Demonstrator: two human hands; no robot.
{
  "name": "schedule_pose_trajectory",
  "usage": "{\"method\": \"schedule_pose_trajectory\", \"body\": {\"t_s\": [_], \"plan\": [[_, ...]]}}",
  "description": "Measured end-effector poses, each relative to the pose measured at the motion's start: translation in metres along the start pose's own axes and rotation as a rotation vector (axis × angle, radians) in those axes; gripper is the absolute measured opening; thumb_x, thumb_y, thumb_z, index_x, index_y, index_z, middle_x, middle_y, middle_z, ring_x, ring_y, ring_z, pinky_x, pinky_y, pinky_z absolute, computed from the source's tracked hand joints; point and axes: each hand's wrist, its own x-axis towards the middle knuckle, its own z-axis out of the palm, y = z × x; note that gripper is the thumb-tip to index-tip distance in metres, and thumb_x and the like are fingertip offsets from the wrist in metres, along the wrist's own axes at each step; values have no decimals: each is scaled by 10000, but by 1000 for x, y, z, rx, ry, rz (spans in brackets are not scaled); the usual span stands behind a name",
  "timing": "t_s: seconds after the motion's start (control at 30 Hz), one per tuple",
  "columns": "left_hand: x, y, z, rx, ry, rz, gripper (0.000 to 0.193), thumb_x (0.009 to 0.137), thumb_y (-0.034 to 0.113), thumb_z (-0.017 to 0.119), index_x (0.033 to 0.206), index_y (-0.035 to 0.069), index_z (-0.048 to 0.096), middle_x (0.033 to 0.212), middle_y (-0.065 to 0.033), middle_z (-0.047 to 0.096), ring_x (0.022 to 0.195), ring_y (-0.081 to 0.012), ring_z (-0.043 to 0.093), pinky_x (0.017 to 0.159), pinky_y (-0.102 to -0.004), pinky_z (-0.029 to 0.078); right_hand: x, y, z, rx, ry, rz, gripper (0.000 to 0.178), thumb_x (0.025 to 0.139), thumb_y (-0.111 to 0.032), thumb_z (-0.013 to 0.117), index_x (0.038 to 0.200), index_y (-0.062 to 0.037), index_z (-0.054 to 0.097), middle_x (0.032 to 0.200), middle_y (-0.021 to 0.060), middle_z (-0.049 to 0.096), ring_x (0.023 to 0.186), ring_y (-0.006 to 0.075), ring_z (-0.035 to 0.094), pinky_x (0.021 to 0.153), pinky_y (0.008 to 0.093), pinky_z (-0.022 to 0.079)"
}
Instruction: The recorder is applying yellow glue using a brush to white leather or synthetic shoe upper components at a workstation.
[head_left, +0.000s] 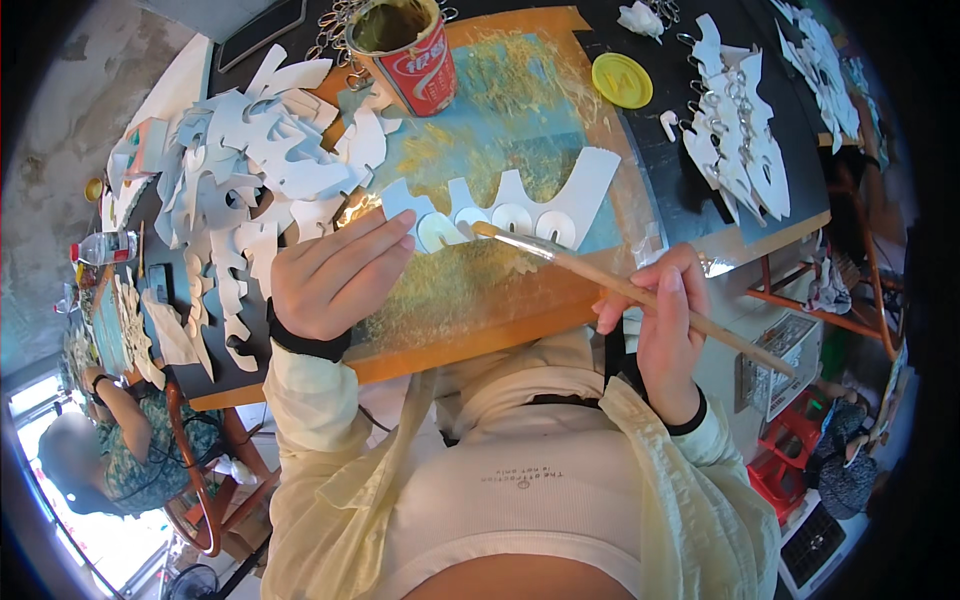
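My right hand (672, 318) is closed round the wooden handle of a brush (620, 284). The bristle end meets a white cut-out piece (595, 185) with curved prongs, lying on a glue-smeared blue-green mat (560, 120). Several round pale discs (512, 220) sit along the lower edge of that piece. My left hand (345, 272) lies with its fingers stretched out, their tips at the piece's left end; its thumb is hidden. Beyond the mat's left side stands a red can (415, 65) with an open top and yellowish-brown smears inside.
A heap of white cut-outs (255, 150) spreads over the left of the table. A yellow lid (622, 80) lies at the far right, with clipped white pieces (735, 140) beyond it. To the left a person (120, 440) sits at the table; red stools (785, 450) stand low right.
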Motion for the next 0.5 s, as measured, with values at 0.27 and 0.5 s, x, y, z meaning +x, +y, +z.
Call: {"method": "schedule_pose_trajectory", "body": {"t_s": [0.27, 0.5], "plan": [[0, 2, 0, -14, -1, -10, 181, 638, -50, 746, 729, 49, 624, 850, -64, 701, 739, -204, 690, 553, -236, 520, 4, 14, 6, -24, -42, 1, 184, 987, -175, 379, 893, -27, 433, 674, 101, 580, 600, 136, 581, 565, 260, 492], [-2, -1, 2, 9, -29, 39, 141, 676, -4, 733, 760, 51, 634, 875, -43, 695, 783, -166, 686, 504, -210, 494, 5, 12, 5, 113, -42, 129, 199, 989, -186, 372, 869, -34, 422, 670, 89, 558, 555, 139, 568, 563, 277, 504]]}}
